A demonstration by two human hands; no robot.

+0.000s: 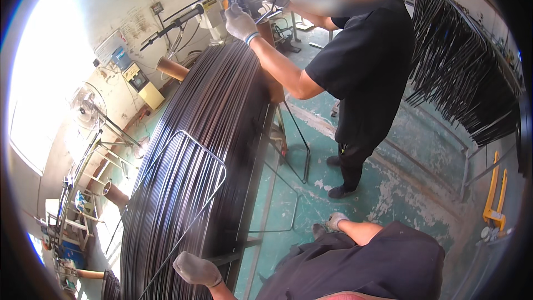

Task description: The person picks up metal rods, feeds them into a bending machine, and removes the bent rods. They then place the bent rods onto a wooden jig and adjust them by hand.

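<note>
From my seat I have the left hand low in the head view, gloved, its back turned up to me and its wrist coming in from the lower edge. It points up and leftward over the near end of a bundle of dark rods. The fingers look curled under, but I cannot tell whether they grip anything. A bent rod lies across that bundle, its bends toward the far side, one leg running down just left of the glove. My right hand, also gloved, is well apart from it, the forearm reaching leftward from a dark sleeve, above the green floor in the view. Its fingers are too small and partly hidden, so I cannot read their grip. Beyond, a co-worker stands with both gloved hands raised at the bundle's far end.
</note>
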